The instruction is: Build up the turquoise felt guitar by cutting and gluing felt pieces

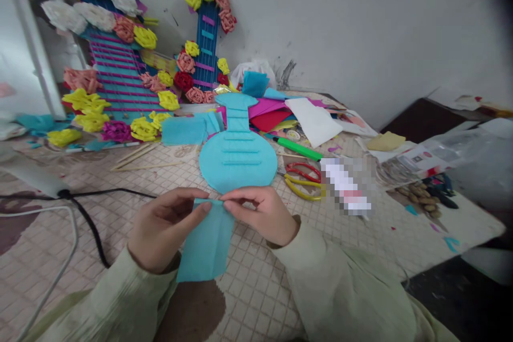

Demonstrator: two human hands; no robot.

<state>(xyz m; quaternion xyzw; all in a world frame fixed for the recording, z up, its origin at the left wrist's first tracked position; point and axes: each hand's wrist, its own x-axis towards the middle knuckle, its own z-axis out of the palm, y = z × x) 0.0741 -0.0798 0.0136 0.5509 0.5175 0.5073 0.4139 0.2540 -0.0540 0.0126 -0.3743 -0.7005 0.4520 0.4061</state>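
A piece of light blue paper (206,248) hangs from both hands over the near part of the table. My left hand (166,227) pinches its upper left corner between thumb and fingers. At the upper right corner my right hand (264,212) pinches the same top edge, which looks slightly rolled or folded. Just beyond the fingertips lies a light blue guitar-shaped cutout (238,173) with raised strips across its body and neck.
Red-and-yellow scissors (303,179) and a green cutter (298,148) lie right of the cutout. Coloured sheets (272,113) pile behind it. Flower-decorated models (124,77) lean on the wall. Black cable (94,232) runs at left; thin sticks (136,155) lie nearby. A plastic bag (441,152) sits right.
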